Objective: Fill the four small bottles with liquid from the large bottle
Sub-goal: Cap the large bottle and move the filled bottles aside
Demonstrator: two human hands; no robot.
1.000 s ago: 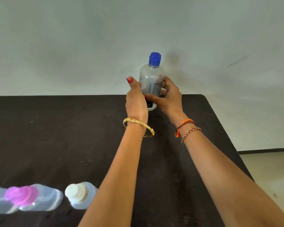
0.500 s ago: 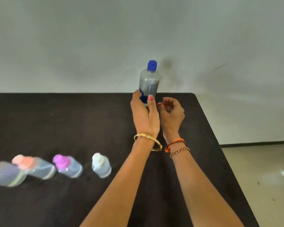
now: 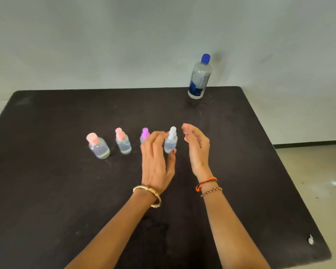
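White-capped small bottle (image 3: 170,143) at frame centre: light, slick, tippy; best taken round the body. Left hand (image 3: 157,162) grip wide, nearly touching; right hand (image 3: 197,147) loosely curled, empty.

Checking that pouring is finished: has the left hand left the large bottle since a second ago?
Yes. The left hand has pulled back from the large bottle at the table's far edge, towards the white-capped small bottle.

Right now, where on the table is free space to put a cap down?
Bare patches: between the large bottle and the small bottles, and the table left of the left hand. Crowded around the white-capped bottle, between both hands.
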